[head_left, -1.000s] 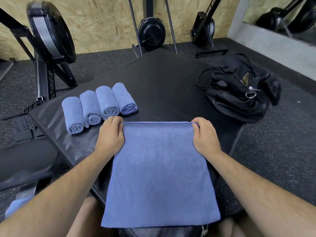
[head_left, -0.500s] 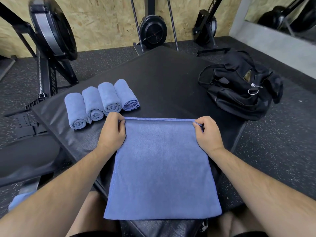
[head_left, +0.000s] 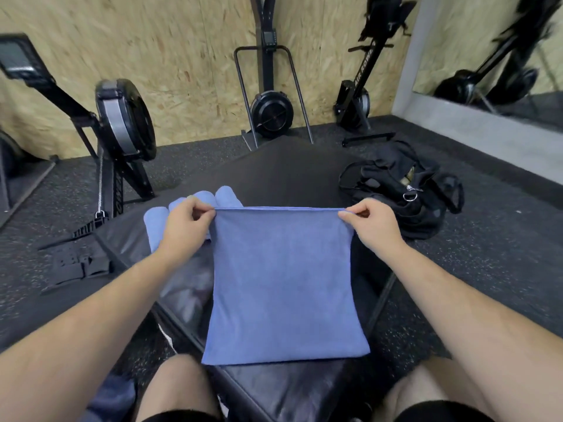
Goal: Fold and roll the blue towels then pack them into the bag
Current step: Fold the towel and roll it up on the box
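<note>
1. While the left hand (head_left: 185, 226) pinches the towel's (head_left: 283, 284) top left corner between thumb and curled fingers, the right hand (head_left: 370, 228) pinches the top right corner the same way.
2. Between them the top edge is pulled straight and taut, and the towel hangs as a flat blue sheet over the near part of the pad (head_left: 289, 175).
3. Its lower edge runs level near the pad's front end, between the person's knees; whether it touches the pad cannot be told.
4. Four rolled towels (head_left: 225, 194) lie side by side on the pad behind the left hand, which hides much of them.
5. A crumpled black bag (head_left: 405, 193) sits at the pad's right edge, beyond the right hand and well apart from the rolled towels, with a metal ring showing on it.
6. Three rowers (head_left: 122, 117) stand along the chipboard wall (head_left: 182, 56), and a mirror (head_left: 493, 47) is mounted at far right.
7. A blurred blue cloth (head_left: 112, 394) shows at lower left, below the left forearm.
</note>
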